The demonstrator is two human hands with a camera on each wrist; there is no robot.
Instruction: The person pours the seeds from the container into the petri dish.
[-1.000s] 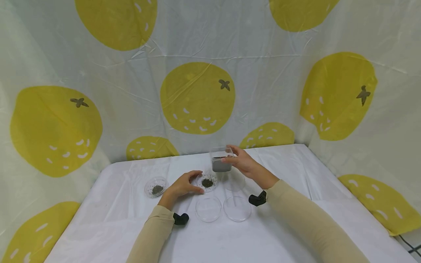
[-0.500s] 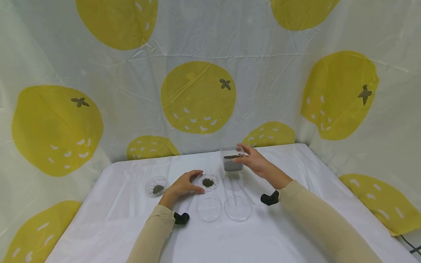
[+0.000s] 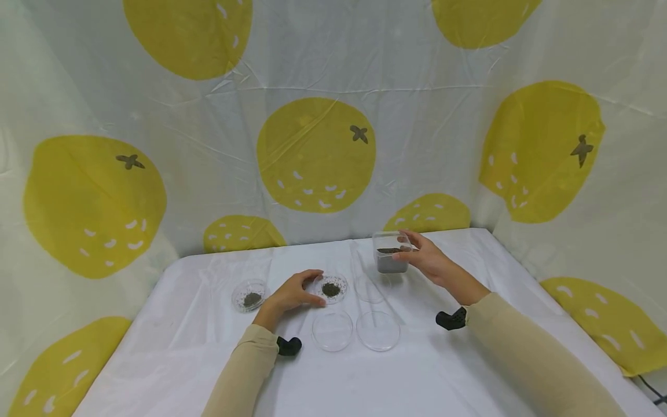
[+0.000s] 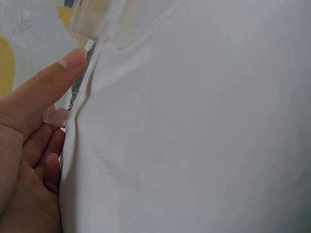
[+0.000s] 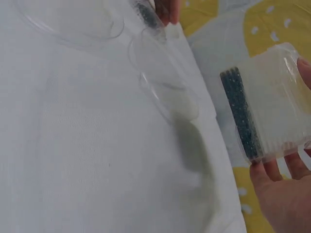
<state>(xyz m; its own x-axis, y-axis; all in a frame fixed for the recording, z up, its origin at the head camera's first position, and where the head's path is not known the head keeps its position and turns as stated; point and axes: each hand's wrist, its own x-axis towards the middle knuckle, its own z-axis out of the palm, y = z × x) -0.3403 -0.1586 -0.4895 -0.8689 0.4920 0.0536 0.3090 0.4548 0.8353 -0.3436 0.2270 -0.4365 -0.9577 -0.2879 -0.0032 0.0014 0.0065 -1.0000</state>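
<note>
While the left hand [image 3: 290,292] lies low on the table [image 3: 365,382], its thumb and forefinger curve round the left side of a clear round dish [image 3: 341,294], which sits in the middle of the table, toward the far edge. The two digits are spread only as wide as that dish, thumb on the near side, forefinger on the far side, clamped on the rim. In the left wrist view the thumb's tip meets the rim, and the other fingers bend beneath the thumb. A heap of dark grains [image 3: 330,289] lies in the dish, with white flecks around it.

The right hand [image 3: 429,260] is clamped on a clear square tub [image 3: 388,240], held upright and off the table near the far edge, right of the middle. Its thumb presses the near face while the fingers reach round the far right side, so the grip stands as wide as the tub. A dark layer fills the lower part of the tub.

Just right of the held dish is a clear round piece [image 3: 371,295]; two more, a left clear disc [image 3: 332,331] and a right clear disc [image 3: 378,331], lie side by side closer to the near edge. Toward the table's left edge, beyond the left hand, sits a second dish [image 3: 242,288] with a smaller dark heap [image 3: 252,299].
</note>
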